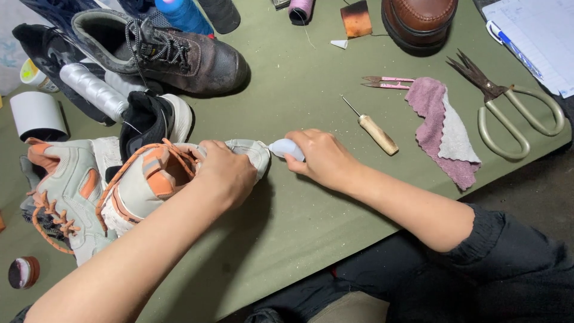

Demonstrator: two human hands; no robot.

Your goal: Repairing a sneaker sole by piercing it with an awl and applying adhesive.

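Head view: right hand (pixel 323 157) has its fingers curled tight around a small pale squeeze tube (pixel 286 148), whose tip touches the toe of the grey-and-orange sneaker (pixel 161 179). Left hand (pixel 226 172) clamps down over that sneaker's toe. Its mate (pixel 66 191) lies just left of it; a wooden-handled awl (pixel 372 128) lies right of it, past the tube.

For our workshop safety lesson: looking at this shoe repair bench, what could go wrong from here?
1. The small white bottle in the right hand is tipped at the sneaker's toe; its contents might smear the left hand holding the shoe.
2. The awl lies near the right forearm, point exposed.
3. The large scissors lie near the table edge.
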